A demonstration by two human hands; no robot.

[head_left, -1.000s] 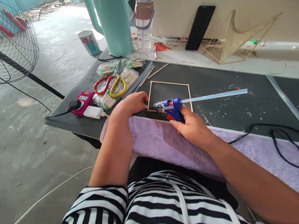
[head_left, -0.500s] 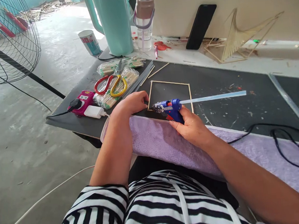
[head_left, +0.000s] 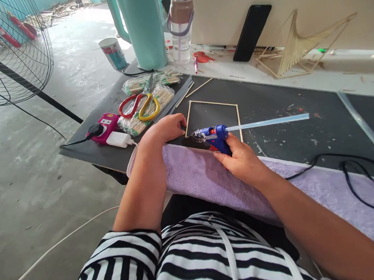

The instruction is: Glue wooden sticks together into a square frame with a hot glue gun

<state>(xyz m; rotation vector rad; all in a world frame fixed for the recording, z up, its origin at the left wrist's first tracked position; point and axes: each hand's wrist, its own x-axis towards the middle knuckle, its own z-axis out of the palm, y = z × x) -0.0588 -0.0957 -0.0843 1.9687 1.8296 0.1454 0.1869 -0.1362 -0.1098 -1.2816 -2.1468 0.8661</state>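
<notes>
My right hand [head_left: 243, 157] grips a blue hot glue gun [head_left: 219, 137], with a long clear glue stick [head_left: 269, 122] sticking out of its back. The gun's nozzle, crusted with dark residue, points left at the near left corner of a square frame of thin wooden sticks [head_left: 213, 103]. At that corner the fingers of my left hand [head_left: 172, 127] are curled in against the frame's left side; the fingertips' exact hold is partly hidden. The frame lies flat on the black board [head_left: 274, 103], and the gun covers part of its near side.
Scissors [head_left: 148, 105] rest on plastic-wrapped bundles of sticks [head_left: 162, 96]. Left of them is a pink power strip [head_left: 107, 120] with a white adapter [head_left: 119, 139]. Behind stand a teal pitcher [head_left: 146, 31], a bottle [head_left: 181, 32], a phone [head_left: 252, 33] and a stick model [head_left: 288, 50]. A black cable [head_left: 343, 155] trails at right.
Both hands, the glue gun and the stick frame keep practically the same positions. The whole view has shifted very slightly.
</notes>
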